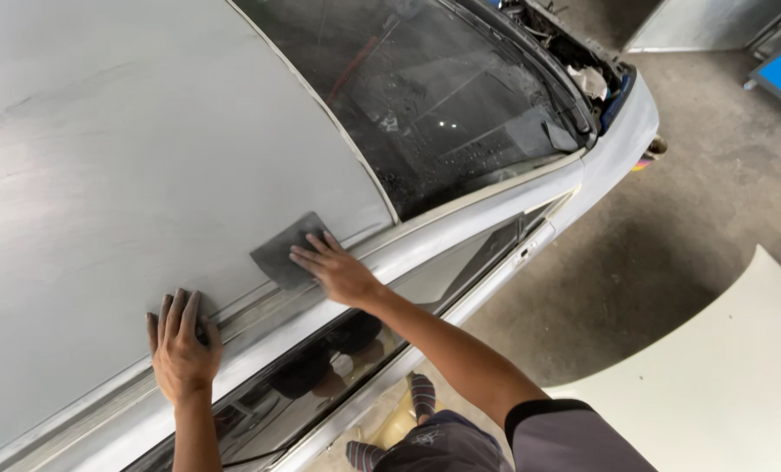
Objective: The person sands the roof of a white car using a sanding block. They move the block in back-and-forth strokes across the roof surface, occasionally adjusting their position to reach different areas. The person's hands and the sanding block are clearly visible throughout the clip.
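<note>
Right hand (336, 271): flat, palm down, fingers (312, 253) spread and extended; not clenched on anything, just pressing on the sanding sheet.
Sanding sheet (284, 249): dark grey, roughly square, lying flat on the roof near its side edge; its near right corner sits under the right fingertips, the rest sticks out ahead and left of the hand.
Left hand (181, 345): flat on the roof edge, fingers pointing up the panel, loosely together; holds nothing, just resting. Small dark bit by the thumb, cannot tell what.
Hand spacing: left hand down-left of the sheet, near it but not touching; hands apart.
Roof (128, 149): car roof panel, dull matte grey, faint streaks; takes up the left half of view.
Roof rail (390, 253): shinier bare strip running diagonally along the roof edge, just below both hands.
Windscreen (443, 105): dark, dusty glass, up-right of the sheet, past a thin pale trim line.
Side window (320, 376): dark glass under the rail, reflects the person.
Loose panel (722, 376): cream-white body panel on the floor, lower right, well apart from the hands.
Floor (670, 227): grey concrete.
Feet (421, 393): patterned socks, directly below the right forearm.
</note>
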